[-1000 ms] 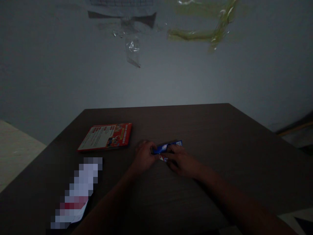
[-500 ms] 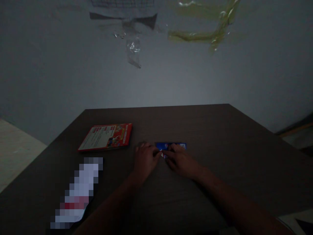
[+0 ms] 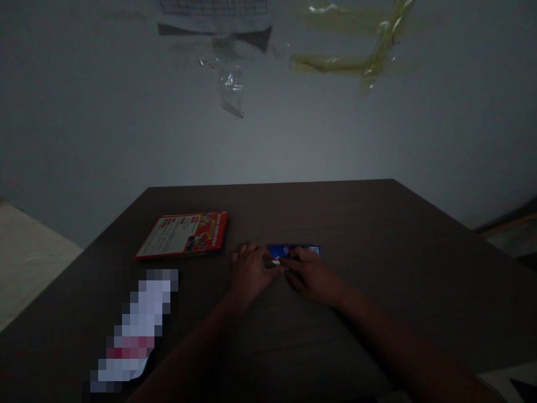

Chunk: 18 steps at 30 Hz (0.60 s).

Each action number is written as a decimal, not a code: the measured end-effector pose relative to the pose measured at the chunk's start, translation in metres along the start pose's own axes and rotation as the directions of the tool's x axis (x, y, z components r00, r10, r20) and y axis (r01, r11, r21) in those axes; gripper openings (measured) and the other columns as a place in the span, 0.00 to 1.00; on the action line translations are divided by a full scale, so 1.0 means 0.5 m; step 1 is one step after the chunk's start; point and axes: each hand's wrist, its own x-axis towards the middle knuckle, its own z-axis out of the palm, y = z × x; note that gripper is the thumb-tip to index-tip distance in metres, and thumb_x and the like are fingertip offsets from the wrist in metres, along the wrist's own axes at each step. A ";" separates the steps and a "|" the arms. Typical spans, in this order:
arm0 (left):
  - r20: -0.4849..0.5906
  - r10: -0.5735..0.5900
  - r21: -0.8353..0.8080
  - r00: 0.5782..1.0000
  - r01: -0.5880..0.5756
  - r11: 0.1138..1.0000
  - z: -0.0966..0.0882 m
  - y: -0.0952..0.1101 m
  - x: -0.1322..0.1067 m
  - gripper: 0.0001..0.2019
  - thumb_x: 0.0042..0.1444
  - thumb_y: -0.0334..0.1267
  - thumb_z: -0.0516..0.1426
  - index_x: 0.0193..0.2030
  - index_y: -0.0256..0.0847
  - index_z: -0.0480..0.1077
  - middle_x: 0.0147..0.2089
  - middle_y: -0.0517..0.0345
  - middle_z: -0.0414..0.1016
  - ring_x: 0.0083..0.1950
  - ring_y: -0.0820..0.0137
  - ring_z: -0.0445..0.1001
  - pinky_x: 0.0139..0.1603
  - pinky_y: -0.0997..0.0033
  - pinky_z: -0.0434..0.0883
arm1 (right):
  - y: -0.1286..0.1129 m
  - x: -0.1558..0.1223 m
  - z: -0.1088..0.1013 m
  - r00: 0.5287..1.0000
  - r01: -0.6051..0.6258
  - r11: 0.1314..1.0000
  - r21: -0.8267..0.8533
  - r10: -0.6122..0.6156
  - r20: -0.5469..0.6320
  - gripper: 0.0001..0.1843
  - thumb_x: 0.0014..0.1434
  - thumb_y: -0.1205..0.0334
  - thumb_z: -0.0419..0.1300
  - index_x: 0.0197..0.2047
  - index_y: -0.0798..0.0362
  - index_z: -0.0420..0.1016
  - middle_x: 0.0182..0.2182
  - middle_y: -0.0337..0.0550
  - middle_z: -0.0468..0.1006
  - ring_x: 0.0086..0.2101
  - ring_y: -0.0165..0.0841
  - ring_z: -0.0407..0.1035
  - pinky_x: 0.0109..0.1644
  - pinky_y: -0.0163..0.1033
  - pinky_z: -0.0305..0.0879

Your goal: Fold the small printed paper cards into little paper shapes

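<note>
A small flat blue printed piece, like folded paper or card, lies on the dark table with a QR code at its right end. A pale strip shows at its near edge between my hands. My left hand rests at its left side, with the thumb reaching to the near edge and the fingers curled round. My right hand lies over its right part, index finger and thumb pressed at that same edge. The fingers hide much of the piece, and its near side is hard to make out in the dim light.
A red booklet or flat box with a white text panel lies at the left of the table. Nearer me is a blurred-out, phone-like object. Behind the table rises a grey wall with tape and plastic scraps on it.
My left thumb has moved down and right along the near edge, opening a gap below its index finger where a pale strip shows. My right hand stays nearly in place.
</note>
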 end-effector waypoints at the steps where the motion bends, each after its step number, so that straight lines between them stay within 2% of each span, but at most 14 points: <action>1: 0.006 -0.005 -0.005 1.000 0.005 1.000 0.000 -0.001 0.001 0.17 0.45 0.53 0.61 0.35 0.43 0.72 0.41 0.54 0.71 0.49 0.58 0.65 0.46 0.59 0.60 | 0.000 0.000 0.000 1.000 -0.002 1.000 -0.002 0.002 0.005 0.20 0.61 0.61 0.51 0.56 0.50 0.67 0.40 0.49 0.66 0.40 0.37 0.60 0.45 0.45 0.60; 8: -0.009 -0.051 -0.031 0.999 0.050 0.998 -0.007 -0.011 0.015 0.15 0.48 0.51 0.59 0.38 0.43 0.72 0.42 0.53 0.73 0.48 0.58 0.67 0.44 0.59 0.61 | 0.002 0.001 0.002 1.000 0.006 1.000 -0.013 -0.006 0.001 0.20 0.61 0.61 0.51 0.56 0.50 0.67 0.40 0.48 0.65 0.41 0.37 0.60 0.45 0.44 0.60; 14: 0.099 -0.075 -0.075 0.992 0.082 0.994 -0.015 -0.013 0.032 0.07 0.50 0.42 0.58 0.33 0.45 0.76 0.38 0.56 0.76 0.46 0.61 0.69 0.43 0.61 0.62 | 0.001 0.004 -0.003 1.000 0.011 1.000 0.006 -0.011 0.016 0.21 0.60 0.63 0.52 0.56 0.49 0.67 0.40 0.47 0.66 0.41 0.37 0.60 0.46 0.44 0.59; 18: 0.043 -0.072 -0.084 0.996 0.076 0.994 -0.008 -0.017 0.034 0.06 0.51 0.38 0.57 0.33 0.44 0.75 0.38 0.57 0.77 0.45 0.63 0.69 0.44 0.62 0.62 | 0.001 0.004 -0.004 1.000 0.011 1.000 0.013 -0.011 0.005 0.21 0.60 0.63 0.52 0.56 0.49 0.67 0.40 0.48 0.66 0.40 0.37 0.60 0.45 0.45 0.59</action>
